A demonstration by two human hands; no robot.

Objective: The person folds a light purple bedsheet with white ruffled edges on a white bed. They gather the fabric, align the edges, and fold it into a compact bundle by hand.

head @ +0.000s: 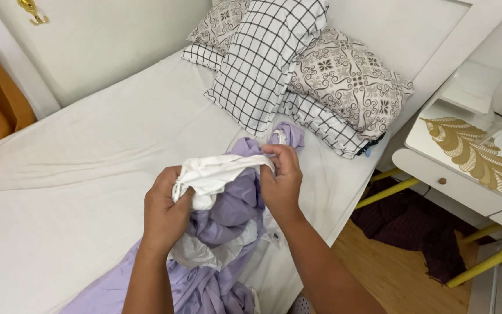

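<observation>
Left hand: the left hand (167, 212) is clenched around a bunched end of a white cloth (213, 174), held above the bed.
Right hand: the right hand (280, 180) pinches the other end of the white cloth between thumb and fingers.
Cloth: it stretches between both hands in a twisted band, over a crumpled lilac sheet (228, 221).
Handling: a judgement only, but finding a hem or corner and keeping the grips well apart would let the twist fall out.
Bed: the white bed (76, 174) carries the lilac sheet near its edge.
Beyond: checked pillows (262, 58) and patterned pillows (347, 81) are stacked at the head; a white table (466, 174) stands beside.
</observation>
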